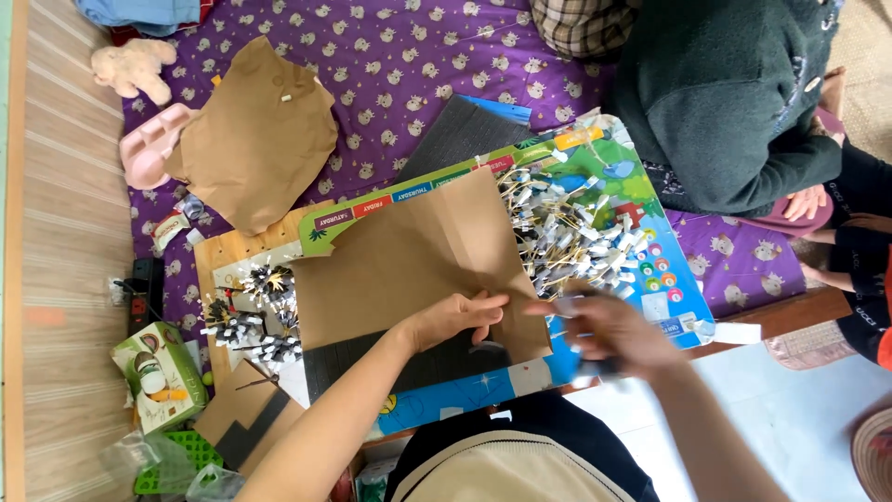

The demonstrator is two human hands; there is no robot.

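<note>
At the lower edge of a brown paper sheet (pixel 409 265): left hand (pixel 457 316), fingers (pixel 488 302) curled together and pinching the sheet's bottom corner, thumb underneath, forearm running down toward the bottom of the view. Just beside it, nearly touching: right hand (pixel 609 330), blurred, fingers bent around small pale strips; cannot tell whether closed firmly on them or loose.

Under both hands: brown paper sheet lying flat and tilted, covering the middle of a colourful printed board (pixel 641 251) with a green border and round coloured dots. Right of the sheet, on the board: heap of small sticks with paper tags (pixel 567 232), grey and white, partly tucked beneath the sheet's edge. Left of the sheet: three or four bundled clusters of the same sticks (pixel 251 316) on a wooden board (pixel 218 256). Beneath the sheet's lower side: dark grey card (pixel 372 363).

Further out, on a purple patterned bedcover (pixel 390 56): a second, crumpled brown paper piece (pixel 255 135), a pink plastic tray (pixel 149 144) just beside it, a pale plush toy (pixel 135 67) near the top left. Down left: green carton box (pixel 160 376) and a green basket (pixel 177 460). Top right: another person in a dark green sweater (pixel 734 102), seated, one hand (pixel 806 202) resting low by the board's far corner.
</note>
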